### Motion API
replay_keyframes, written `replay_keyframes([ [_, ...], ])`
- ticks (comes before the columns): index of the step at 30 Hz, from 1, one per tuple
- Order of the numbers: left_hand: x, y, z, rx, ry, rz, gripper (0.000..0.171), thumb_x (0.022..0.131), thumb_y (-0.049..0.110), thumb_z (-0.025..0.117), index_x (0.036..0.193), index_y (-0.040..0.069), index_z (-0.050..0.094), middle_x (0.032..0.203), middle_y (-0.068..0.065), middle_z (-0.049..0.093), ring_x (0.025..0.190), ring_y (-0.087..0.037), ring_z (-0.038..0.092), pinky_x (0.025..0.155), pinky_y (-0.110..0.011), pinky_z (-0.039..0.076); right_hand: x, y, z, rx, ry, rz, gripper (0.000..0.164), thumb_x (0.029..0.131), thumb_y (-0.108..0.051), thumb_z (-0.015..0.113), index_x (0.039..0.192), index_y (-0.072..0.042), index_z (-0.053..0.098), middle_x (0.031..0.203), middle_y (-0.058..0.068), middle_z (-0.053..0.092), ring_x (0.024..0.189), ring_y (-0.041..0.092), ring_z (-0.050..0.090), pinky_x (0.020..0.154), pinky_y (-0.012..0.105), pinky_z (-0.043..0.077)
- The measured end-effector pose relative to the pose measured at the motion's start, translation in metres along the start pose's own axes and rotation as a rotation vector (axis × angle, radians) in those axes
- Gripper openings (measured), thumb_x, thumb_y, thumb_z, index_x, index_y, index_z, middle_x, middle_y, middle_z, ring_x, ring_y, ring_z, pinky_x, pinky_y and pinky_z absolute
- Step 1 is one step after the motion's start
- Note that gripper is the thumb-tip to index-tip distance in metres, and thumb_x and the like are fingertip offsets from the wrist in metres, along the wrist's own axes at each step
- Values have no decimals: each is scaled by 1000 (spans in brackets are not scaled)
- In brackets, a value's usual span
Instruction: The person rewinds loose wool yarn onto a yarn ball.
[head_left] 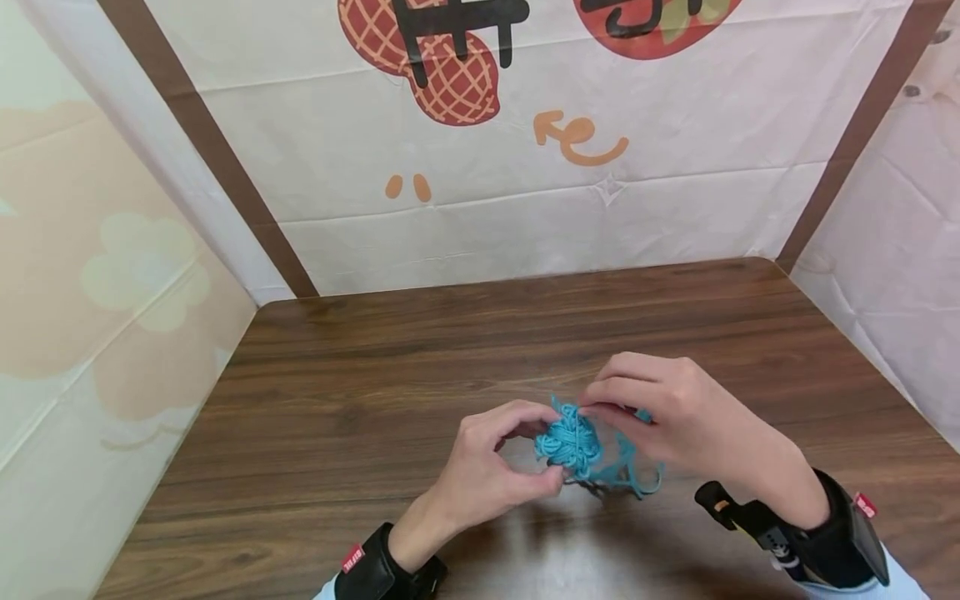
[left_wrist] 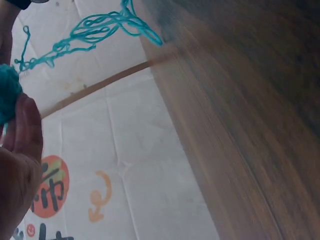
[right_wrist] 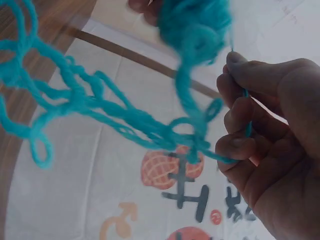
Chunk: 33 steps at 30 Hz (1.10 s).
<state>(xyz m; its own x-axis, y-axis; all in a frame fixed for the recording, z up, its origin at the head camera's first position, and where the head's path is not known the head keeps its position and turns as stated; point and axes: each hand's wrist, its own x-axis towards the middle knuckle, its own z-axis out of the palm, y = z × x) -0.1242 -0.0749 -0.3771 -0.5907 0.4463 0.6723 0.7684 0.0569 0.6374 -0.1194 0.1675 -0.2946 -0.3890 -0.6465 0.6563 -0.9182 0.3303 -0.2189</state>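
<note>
A small ball of turquoise yarn [head_left: 572,442] is gripped between the thumb and fingers of my left hand [head_left: 498,458], above the table. Close on its right, my right hand [head_left: 667,408] pinches a strand of the yarn between thumb and forefinger. In the right wrist view that strand runs from the ball [right_wrist: 195,30] down through the curled fingers of the right hand [right_wrist: 270,120]. A loose, looped tangle of yarn [right_wrist: 90,100] hangs from the ball. The left wrist view cuts off most of the ball [left_wrist: 7,92] and the left hand [left_wrist: 22,155].
Both hands are over a brown wood-grain table [head_left: 360,375]. A white printed cloth [head_left: 525,225] with brown stripes stands behind its far edge, and more cloth [head_left: 112,275] hangs at the sides. Each wrist wears a black strap [head_left: 832,533] with a camera.
</note>
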Motion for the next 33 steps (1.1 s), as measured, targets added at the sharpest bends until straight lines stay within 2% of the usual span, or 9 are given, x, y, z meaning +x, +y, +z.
replay_keyframes([
  [5, 2, 2, -1, 23, -8, 180, 42, 70, 5, 79, 110, 5, 66, 99, -8, 73, 86, -12, 68, 76, -22, 61, 2, 14, 0, 152, 35, 84, 7, 94, -11, 72, 97, -16, 76, 91, -6, 73, 67, -5, 54, 56, 7, 39],
  [7, 3, 4, -3, 20, -3, 230, 41, 69, 6, 79, 109, 3, 66, 99, -9, 73, 85, -12, 68, 76, -21, 61, 4, 19, 1, 178, 38, 136, 17, 89, -2, 76, 96, -18, 77, 89, -9, 73, 63, -5, 48, 52, 9, 35],
  [9, 5, 6, -5, -7, -1, 238, 41, 69, 6, 78, 108, 2, 66, 98, -11, 73, 83, -12, 69, 75, -20, 61, 6, 23, 3, 199, 37, 189, 25, 85, 2, 78, 95, -20, 78, 87, -11, 72, 60, -3, 45, 50, 13, 34],
  [13, 11, 10, -12, -119, -9, 138, 43, 70, 1, 78, 112, -1, 65, 92, -14, 74, 78, -13, 71, 68, -22, 62, 6, 32, 10, 250, 34, 299, 26, 87, 1, 76, 98, -24, 78, 84, -13, 71, 58, 2, 47, 50, 18, 38],
  [16, 21, 9, -20, -228, -4, -6, 44, 74, -5, 76, 116, -4, 63, 95, -21, 73, 83, -12, 73, 70, -29, 65, 7, 43, 16, 277, 37, 383, 24, 92, -2, 73, 100, -23, 78, 84, -11, 71, 59, 6, 49, 51, 20, 42],
  [19, 34, 4, -29, -359, 45, -166, 46, 77, -9, 73, 121, -8, 59, 107, -25, 71, 95, -10, 73, 80, -32, 65, 12, 54, 24, 297, 24, 464, 19, 96, -4, 69, 105, -18, 78, 85, -6, 71, 60, 8, 51, 52, 21, 44],
  [24, 52, -7, -37, -511, 136, -329, 53, 78, -10, 71, 127, -15, 52, 116, -11, 67, 100, -10, 72, 85, -26, 62, 18, 67, 37, 282, 16, 507, 18, 97, -5, 67, 109, -11, 78, 81, -3, 68, 60, 8, 50, 52, 22, 43],
  [27, 56, -13, -37, -499, 200, -354, 52, 78, -9, 70, 126, -16, 52, 116, -7, 64, 96, -10, 73, 83, -24, 62, 18, 69, 42, 244, 21, 474, 15, 95, -5, 69, 104, -12, 79, 77, -5, 65, 58, 7, 49, 50, 22, 43],
  [33, 64, -27, -38, -329, 371, -356, 45, 79, -5, 71, 121, -8, 58, 118, -22, 65, 91, -10, 74, 78, -25, 63, 17, 65, 50, 149, 22, 297, 16, 92, -2, 72, 103, -11, 79, 74, -7, 66, 55, 1, 45, 49, 15, 40],
])
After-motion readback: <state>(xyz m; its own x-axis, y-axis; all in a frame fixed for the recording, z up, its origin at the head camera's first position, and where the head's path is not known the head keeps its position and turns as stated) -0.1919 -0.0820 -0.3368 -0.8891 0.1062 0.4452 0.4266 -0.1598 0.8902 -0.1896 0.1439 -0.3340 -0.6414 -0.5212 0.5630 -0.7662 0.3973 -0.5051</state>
